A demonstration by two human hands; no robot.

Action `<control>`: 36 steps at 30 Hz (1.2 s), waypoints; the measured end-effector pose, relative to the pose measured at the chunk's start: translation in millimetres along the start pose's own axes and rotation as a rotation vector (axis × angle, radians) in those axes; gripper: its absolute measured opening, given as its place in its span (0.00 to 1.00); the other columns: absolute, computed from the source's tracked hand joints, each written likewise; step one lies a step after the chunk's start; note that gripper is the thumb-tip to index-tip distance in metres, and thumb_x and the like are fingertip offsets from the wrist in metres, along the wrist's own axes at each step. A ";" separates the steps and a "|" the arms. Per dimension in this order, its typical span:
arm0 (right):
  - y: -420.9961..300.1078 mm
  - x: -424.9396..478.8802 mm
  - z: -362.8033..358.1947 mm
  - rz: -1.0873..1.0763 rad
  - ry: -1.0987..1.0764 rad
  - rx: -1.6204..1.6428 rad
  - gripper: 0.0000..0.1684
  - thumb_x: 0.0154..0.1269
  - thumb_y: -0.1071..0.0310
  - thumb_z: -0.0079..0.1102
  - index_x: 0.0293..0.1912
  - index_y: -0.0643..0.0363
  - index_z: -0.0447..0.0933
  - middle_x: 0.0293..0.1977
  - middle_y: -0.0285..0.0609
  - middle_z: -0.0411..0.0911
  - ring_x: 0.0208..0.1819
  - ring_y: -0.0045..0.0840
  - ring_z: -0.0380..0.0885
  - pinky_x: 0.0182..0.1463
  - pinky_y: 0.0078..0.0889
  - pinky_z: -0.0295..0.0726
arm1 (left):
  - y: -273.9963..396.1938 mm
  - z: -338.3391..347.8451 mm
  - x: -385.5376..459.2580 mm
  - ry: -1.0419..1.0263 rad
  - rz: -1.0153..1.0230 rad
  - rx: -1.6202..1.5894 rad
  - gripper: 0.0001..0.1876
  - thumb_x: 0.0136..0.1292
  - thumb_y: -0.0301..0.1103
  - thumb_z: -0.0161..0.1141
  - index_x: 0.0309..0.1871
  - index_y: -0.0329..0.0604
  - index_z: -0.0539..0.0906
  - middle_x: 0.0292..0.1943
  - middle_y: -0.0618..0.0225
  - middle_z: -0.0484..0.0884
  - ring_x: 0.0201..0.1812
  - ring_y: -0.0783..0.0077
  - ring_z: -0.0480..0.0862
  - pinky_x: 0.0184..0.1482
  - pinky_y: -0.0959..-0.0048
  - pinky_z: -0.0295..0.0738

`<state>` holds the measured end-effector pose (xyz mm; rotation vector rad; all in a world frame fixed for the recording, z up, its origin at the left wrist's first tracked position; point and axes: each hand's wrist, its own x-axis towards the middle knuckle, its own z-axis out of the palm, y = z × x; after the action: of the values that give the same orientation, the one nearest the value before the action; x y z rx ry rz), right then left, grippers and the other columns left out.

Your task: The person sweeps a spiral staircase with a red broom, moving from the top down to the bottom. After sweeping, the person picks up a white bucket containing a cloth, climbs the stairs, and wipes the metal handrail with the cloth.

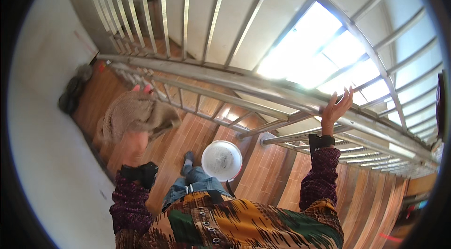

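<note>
My left hand (136, 143) holds a crumpled brown cloth (132, 115), which covers most of the palm; two fingertips show at its far edge. The hand is raised near the metal stair railing and is slightly blurred. On the right, my right hand (336, 106) rests on the thick metal handrail (225, 81) with its fingers spread and no object in it. Below, between the arms, a round white bucket (222, 160) with greyish contents stands on the wood-look floor beside my foot.
Wooden-looking steps (363, 203) run down at the right. A pale wall (45, 125) borders the left side, with dark rounded objects (70, 94) at its foot. Metal balusters (215, 13) fill the far side, before a bright window (317, 45).
</note>
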<state>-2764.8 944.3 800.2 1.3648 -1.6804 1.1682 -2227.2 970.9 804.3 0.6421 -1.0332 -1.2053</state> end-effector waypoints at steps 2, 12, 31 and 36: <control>-9.1 -9.3 18.3 -0.001 0.049 0.079 0.19 0.64 0.65 0.49 0.53 0.61 0.68 0.60 0.47 0.61 0.61 0.40 0.58 0.62 0.44 0.57 | -26.7 13.1 38.6 -0.074 0.080 -0.052 0.28 0.69 0.40 0.47 0.68 0.44 0.55 0.66 0.62 0.60 0.64 0.68 0.63 0.65 0.69 0.60; -17.8 4.9 8.6 -0.024 -0.014 -0.131 0.19 0.57 0.65 0.59 0.49 0.59 0.70 0.56 0.46 0.65 0.58 0.39 0.61 0.60 0.44 0.59 | -92.2 98.5 117.6 -0.498 -0.236 0.510 0.35 0.60 0.38 0.60 0.68 0.45 0.58 0.69 0.64 0.55 0.65 0.71 0.62 0.66 0.71 0.56; -263.5 -73.3 -20.5 1.230 -0.604 1.570 0.29 0.58 0.60 0.62 0.55 0.65 0.69 0.52 0.39 0.70 0.56 0.22 0.65 0.60 0.27 0.62 | -100.2 42.9 217.5 -1.778 0.232 0.744 0.16 0.64 0.29 0.50 0.55 0.37 0.72 0.55 0.60 0.73 0.59 0.63 0.70 0.61 0.65 0.62; -279.0 -80.8 -17.9 1.304 -0.695 1.557 0.32 0.61 0.62 0.58 0.61 0.64 0.60 0.53 0.39 0.71 0.54 0.25 0.69 0.59 0.26 0.66 | -78.4 52.7 197.8 -1.158 -1.253 -0.544 0.30 0.54 0.31 0.59 0.60 0.34 0.65 0.59 0.61 0.70 0.60 0.64 0.69 0.62 0.66 0.61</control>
<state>-2475.6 976.4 797.5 1.3559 -2.1793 3.5966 -2305.1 766.4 818.1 0.0074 -1.0825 -3.0414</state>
